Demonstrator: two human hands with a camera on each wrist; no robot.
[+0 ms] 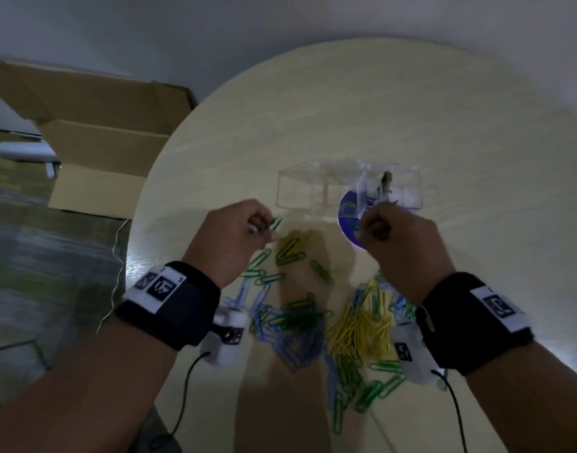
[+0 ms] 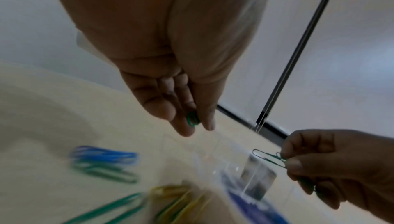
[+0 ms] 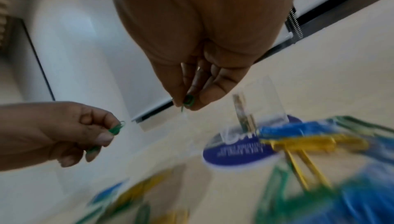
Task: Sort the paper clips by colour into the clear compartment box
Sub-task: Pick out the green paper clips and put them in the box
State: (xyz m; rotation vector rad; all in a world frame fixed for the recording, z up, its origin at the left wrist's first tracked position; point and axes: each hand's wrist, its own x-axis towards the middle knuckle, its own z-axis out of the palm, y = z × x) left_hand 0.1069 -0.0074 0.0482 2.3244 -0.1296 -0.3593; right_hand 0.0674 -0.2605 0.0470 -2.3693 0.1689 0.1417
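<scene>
The clear compartment box stands on the round pale table, just beyond both hands. My left hand hovers left of the box and pinches a green paper clip between thumb and fingers; the left wrist view shows this clip at the fingertips. My right hand is at the box's near right corner and pinches green clips, also seen as a green clip in the right wrist view. A mixed pile of green, blue and yellow clips lies below the hands.
A round blue label lies under the box's near edge. Some small dark thing sits in the right compartment. An open cardboard box stands on the floor to the left. The table's left edge curves close to my left wrist.
</scene>
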